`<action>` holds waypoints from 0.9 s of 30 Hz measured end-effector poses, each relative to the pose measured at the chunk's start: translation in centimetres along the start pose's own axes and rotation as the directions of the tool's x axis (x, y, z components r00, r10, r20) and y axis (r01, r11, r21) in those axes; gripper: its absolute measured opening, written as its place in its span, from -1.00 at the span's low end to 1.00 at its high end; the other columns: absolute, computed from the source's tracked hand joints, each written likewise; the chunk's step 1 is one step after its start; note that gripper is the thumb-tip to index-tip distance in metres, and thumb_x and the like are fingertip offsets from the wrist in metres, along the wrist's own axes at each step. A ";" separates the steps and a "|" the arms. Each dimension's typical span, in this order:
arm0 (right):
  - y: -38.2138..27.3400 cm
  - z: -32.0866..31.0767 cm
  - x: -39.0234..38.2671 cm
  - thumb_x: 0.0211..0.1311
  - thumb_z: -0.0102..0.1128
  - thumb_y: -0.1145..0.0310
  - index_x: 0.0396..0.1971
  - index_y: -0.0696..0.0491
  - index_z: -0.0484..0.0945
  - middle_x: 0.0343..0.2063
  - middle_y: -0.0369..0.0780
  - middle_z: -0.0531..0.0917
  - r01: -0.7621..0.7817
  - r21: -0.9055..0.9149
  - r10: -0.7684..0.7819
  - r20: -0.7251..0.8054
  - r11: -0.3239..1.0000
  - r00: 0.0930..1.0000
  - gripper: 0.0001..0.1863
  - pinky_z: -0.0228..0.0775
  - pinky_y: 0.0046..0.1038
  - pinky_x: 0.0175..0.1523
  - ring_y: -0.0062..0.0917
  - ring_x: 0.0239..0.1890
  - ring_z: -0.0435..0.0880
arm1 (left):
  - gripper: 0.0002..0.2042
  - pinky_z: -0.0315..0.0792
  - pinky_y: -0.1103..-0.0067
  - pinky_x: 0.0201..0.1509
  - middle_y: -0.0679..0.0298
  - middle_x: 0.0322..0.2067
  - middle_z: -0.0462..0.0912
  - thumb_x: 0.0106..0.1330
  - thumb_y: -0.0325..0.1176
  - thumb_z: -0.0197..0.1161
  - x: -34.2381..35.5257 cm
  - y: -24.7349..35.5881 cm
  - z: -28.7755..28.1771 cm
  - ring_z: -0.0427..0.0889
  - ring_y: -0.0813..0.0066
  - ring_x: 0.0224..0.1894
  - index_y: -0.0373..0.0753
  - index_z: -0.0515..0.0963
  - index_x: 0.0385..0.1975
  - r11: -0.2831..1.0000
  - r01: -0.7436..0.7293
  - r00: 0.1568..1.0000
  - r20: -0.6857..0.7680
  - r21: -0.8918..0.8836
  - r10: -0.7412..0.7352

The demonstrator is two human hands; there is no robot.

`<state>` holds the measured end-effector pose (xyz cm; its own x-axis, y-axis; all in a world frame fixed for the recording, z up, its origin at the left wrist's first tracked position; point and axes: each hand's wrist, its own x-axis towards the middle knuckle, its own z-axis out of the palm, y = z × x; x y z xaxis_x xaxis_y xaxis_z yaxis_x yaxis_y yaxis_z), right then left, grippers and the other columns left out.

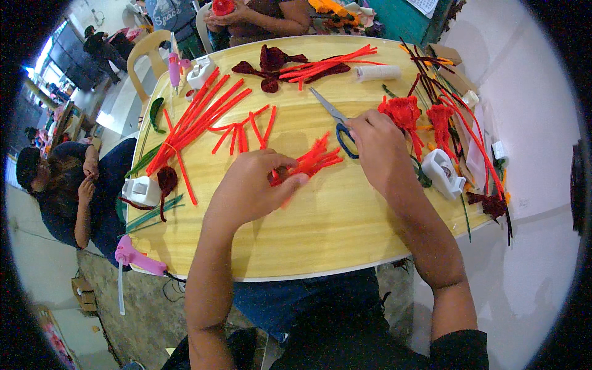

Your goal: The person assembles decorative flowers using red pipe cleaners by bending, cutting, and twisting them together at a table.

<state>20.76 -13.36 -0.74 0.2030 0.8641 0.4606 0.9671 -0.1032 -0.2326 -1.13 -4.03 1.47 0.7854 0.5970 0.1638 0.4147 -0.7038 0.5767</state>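
Note:
Near the middle of the table, my left hand is closed around a bunch of short red pipe cleaners. Their fuzzy ends fan out to the right past my thumb. My right hand grips scissors by the dark blue handle, with the grey blades pointing to the far left. Just beyond my left hand lie several bent red pipe cleaners. Farther left is a long bundle of straight red pipe cleaners. Red fuzzy flowers sit to the right of my right hand.
White tape dispensers stand at the right and left. A pink glue gun rests at the near-left edge, another at the far left. Dark red petals lie at the back. One person sits across, another at the left.

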 end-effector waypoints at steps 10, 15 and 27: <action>-3.8 1.3 -1.7 0.13 -0.01 0.39 -0.12 0.05 0.54 -0.15 -0.18 0.54 0.445 0.161 -0.465 0.115 0.881 0.878 -0.70 0.33 -0.28 0.11 -0.31 -0.01 0.50 | -0.85 0.48 0.31 -0.26 0.10 -0.49 0.53 0.15 -0.35 0.27 0.4 -2.3 2.5 0.56 0.06 -0.35 -0.32 0.59 -0.42 0.941 0.045 0.938 -0.337 0.336 0.076; -2.0 0.2 -1.9 0.13 0.04 0.35 -0.22 0.03 0.54 -0.18 -0.20 0.54 0.433 0.092 -0.437 0.026 0.897 0.899 -0.77 0.32 -0.30 0.08 -0.35 -0.04 0.50 | -0.78 0.49 0.38 -0.29 0.12 -0.48 0.58 0.16 -0.30 0.29 0.8 -0.5 2.8 0.58 0.13 -0.45 -0.31 0.61 -0.28 0.999 -0.019 0.998 -0.054 0.051 0.022; 7.5 -13.2 -5.6 0.08 0.19 0.33 -0.34 0.04 0.62 -0.25 -0.21 0.61 -0.184 -0.242 0.076 -0.395 0.953 0.915 -0.84 0.34 -0.33 0.08 -0.30 -0.09 0.52 | -0.34 0.54 0.40 -0.29 0.01 -0.19 0.48 0.03 -0.22 0.43 0.0 3.5 5.9 0.61 0.21 -0.39 -0.37 0.33 0.12 0.973 -0.202 0.976 -0.064 0.110 0.210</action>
<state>28.91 -25.46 6.19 0.3204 0.5883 0.7425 0.9211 -0.3763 -0.0994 3.01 -8.78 -1.25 0.8236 0.4597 0.3321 0.2959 -0.8479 0.4398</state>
